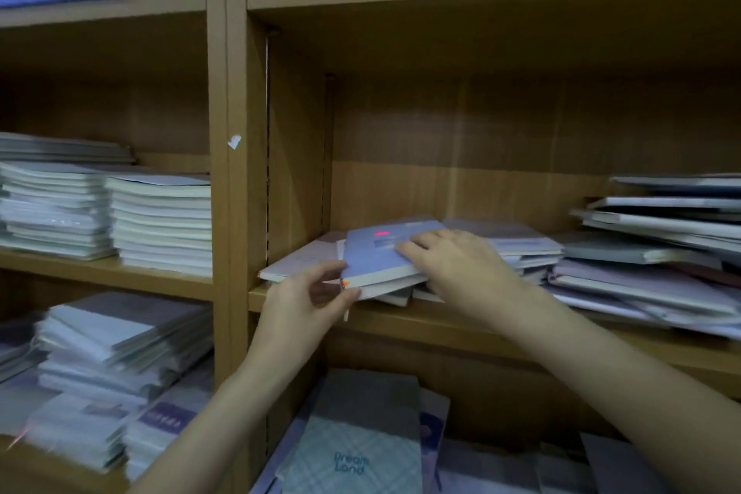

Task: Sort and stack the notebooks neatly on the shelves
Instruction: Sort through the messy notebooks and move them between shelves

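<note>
One lavender-blue notebook (381, 253) with a pink mark lies tilted atop a loose pile at the shelf's (421, 319) front edge. The right hand (453, 261) presses flat, straight fingers on its cover at three o'clock; the left hand (300, 297) pinches its corner at seven o'clock.

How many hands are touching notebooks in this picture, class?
2. The left hand pinches the front corner of the blue notebook on the middle shelf; the right hand rests flat on top of it. No other hands show.
</note>
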Demonstrator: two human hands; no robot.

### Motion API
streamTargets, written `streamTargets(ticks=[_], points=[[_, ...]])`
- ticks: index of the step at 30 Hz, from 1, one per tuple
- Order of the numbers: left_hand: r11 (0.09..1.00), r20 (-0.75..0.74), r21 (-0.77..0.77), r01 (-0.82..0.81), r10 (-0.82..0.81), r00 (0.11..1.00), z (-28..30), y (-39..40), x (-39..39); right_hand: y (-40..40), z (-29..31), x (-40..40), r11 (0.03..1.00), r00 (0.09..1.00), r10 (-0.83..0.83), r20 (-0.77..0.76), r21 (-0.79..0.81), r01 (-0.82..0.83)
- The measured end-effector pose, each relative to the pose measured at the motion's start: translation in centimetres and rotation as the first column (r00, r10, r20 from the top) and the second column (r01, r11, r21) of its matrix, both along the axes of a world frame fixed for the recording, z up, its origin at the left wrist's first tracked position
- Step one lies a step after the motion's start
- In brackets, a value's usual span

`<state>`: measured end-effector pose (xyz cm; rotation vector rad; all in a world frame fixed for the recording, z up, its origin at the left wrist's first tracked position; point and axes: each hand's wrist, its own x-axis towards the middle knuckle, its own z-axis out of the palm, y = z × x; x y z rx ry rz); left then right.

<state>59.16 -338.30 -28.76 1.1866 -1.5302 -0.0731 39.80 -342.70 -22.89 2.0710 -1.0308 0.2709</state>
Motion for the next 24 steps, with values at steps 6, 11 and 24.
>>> streamTargets(ticks=[6, 11, 24], points=[[0.977, 0.314, -0.080, -0.197, 0.212, 0.925, -0.7, 0.4, 3.8, -1.0, 0.4, -1.6, 0.944, 0.914, 0.314, 0.255, -0.183, -0.274], [0.990, 0.633, 0.001, -0.140, 0.108, 0.767, 1.3, -1.6, 4.1, -1.7, 2.9, -0.4, 0.965, 0.851, 0.217, 0.479, -0.238, -0.112], [0.963, 0.878, -0.265, -0.057, 0.266, 0.397, 4.3, -5.3, 5.4, -3.1, 0.8, -2.9, 0.989, 0.846, 0.111, 0.521, -0.137, -0.046]])
